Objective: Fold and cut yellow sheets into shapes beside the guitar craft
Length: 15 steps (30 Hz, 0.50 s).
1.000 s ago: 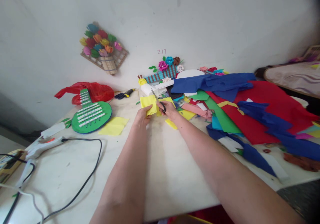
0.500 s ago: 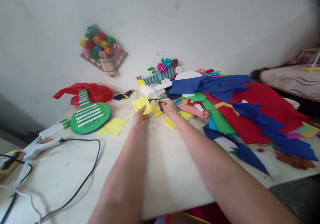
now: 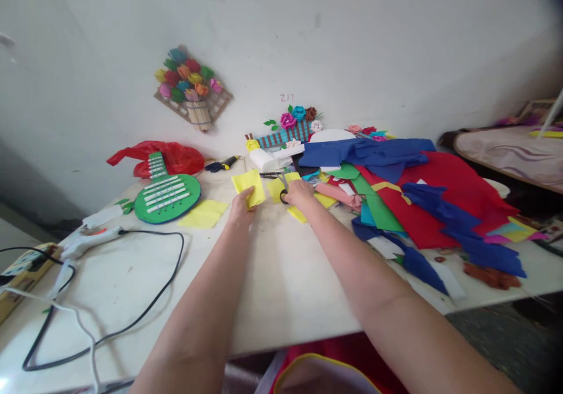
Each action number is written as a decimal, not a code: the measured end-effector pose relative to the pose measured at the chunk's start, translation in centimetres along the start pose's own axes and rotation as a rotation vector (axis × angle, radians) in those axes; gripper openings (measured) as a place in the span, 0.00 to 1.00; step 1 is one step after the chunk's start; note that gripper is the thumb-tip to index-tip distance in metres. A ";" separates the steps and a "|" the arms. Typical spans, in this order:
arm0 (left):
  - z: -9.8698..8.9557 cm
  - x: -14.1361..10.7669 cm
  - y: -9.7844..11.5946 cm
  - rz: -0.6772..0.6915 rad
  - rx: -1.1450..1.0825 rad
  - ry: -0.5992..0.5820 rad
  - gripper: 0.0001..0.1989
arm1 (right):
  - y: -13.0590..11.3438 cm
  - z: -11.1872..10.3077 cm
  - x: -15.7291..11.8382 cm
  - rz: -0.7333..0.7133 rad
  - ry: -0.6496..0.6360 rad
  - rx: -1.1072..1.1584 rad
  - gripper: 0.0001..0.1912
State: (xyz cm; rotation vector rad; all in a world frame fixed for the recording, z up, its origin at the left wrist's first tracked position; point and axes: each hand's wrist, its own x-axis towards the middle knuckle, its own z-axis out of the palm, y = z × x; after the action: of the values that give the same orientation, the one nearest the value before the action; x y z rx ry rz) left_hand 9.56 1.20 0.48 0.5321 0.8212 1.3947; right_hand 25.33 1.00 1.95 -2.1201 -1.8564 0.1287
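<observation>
My left hand (image 3: 243,205) pinches a square of yellow crepe paper (image 3: 248,184), holding it upright above the table. Just to the right, my right hand (image 3: 299,194) has its fingers around the dark handles of a pair of scissors (image 3: 284,192), whose blades point up and away from me. A second yellow piece (image 3: 275,189) lies beside and under the scissors, and more yellow paper (image 3: 324,199) sits below my right wrist. Left of my left arm, a flat yellow sheet (image 3: 203,214) rests on the table.
A green paper guitar (image 3: 169,197), a red plastic bag (image 3: 185,158) and pliers (image 3: 223,163) are at the left. Nearer lies a white glue gun (image 3: 99,241) with its black cable (image 3: 176,271). Red sheets (image 3: 448,206) and blue sheets (image 3: 373,152) pile up at the right.
The view has shifted slightly. My right hand has lowered the scissors toward the table, beside the second yellow piece. My left hand still holds its yellow square.
</observation>
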 end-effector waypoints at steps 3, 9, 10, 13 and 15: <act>-0.5 -0.7 -0.2 0.018 0.013 0.044 0.05 | -0.3 0.1 -0.2 0.002 -0.006 -0.023 0.18; -1.0 -1.2 -1.4 0.085 0.065 -0.074 0.11 | -0.2 0.2 -0.5 0.008 0.019 -0.166 0.17; -1.1 -1.1 -1.6 0.100 0.069 -0.097 0.12 | -0.2 0.1 -0.5 -0.002 0.029 -0.180 0.17; -1.4 -1.0 -1.8 0.128 0.078 -0.129 0.13 | -0.2 -0.1 -0.4 -0.051 0.067 -0.106 0.14; -1.5 -0.8 -1.9 0.140 0.081 -0.140 0.14 | -0.4 -0.3 -0.4 -0.059 0.049 0.120 0.15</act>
State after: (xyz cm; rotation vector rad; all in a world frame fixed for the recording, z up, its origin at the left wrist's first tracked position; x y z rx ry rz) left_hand 9.61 0.00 -1.72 0.7538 0.7403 1.4381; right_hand 25.00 0.57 2.30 -1.9688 -1.8340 0.1692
